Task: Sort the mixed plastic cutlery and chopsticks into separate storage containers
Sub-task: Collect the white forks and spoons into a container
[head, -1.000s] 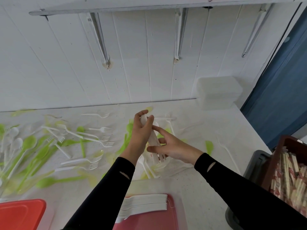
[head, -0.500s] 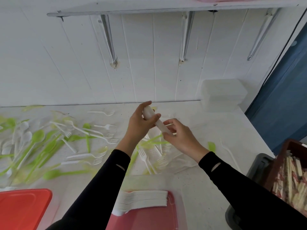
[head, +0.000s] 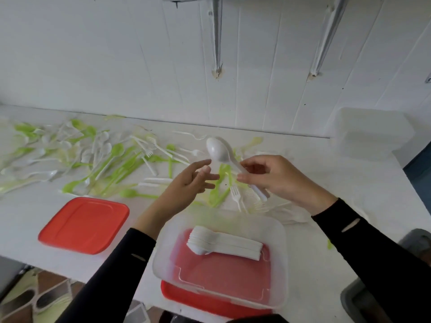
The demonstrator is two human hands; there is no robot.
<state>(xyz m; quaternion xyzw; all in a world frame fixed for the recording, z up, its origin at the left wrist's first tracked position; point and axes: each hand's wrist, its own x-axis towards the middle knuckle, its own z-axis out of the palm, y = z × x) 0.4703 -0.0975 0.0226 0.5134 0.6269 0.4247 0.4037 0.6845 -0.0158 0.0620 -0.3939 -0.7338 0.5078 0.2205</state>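
As the right hand (head: 277, 180) pinches it, the glossy white spoon (head: 220, 151) tilts.

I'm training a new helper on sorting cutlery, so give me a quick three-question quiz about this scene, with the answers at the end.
1. Multiple choice: which hand holds the white spoon? A) left, B) right, C) both.
2. True or false: the clear container already has a stack of white spoons in it.
3. Fill the blank: the lid lying on the table to the left of the container is ___ in colour.

Key:
1. B. The right hand grips the handle. The left hand has relaxed fingers and holds nothing.
2. True.
3. Red.
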